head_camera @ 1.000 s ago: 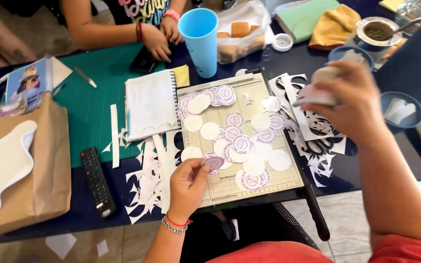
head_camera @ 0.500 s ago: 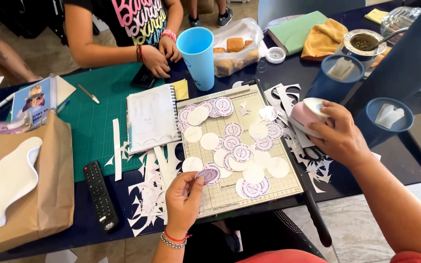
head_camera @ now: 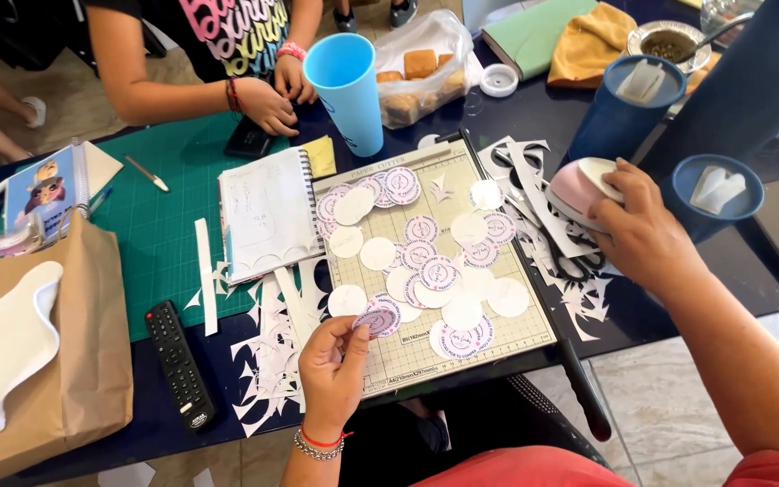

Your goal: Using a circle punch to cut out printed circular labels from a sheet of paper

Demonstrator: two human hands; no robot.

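Fingers (head_camera: pixel 346 332) of the left hand (head_camera: pixel 331 370) pinch a round paper sticker (head_camera: pixel 377 318) just above the near edge of a paper cutter board (head_camera: pixel 498 338), which is strewn with similar paper circles (head_camera: pixel 426 261). The right hand (head_camera: pixel 646 230) closes its fingers over a pink and white punch (head_camera: pixel 577 185), resting among white paper scraps (head_camera: pixel 272 361) on the dark desk (head_camera: pixel 642 325). Another person's hands (head_camera: pixel 268 104) rest beside a blue cup (head_camera: pixel 346 90).

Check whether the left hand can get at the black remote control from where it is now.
Probably yes. The left hand holds a round sticker, but the remote control lies close beside it with only paper scraps between.
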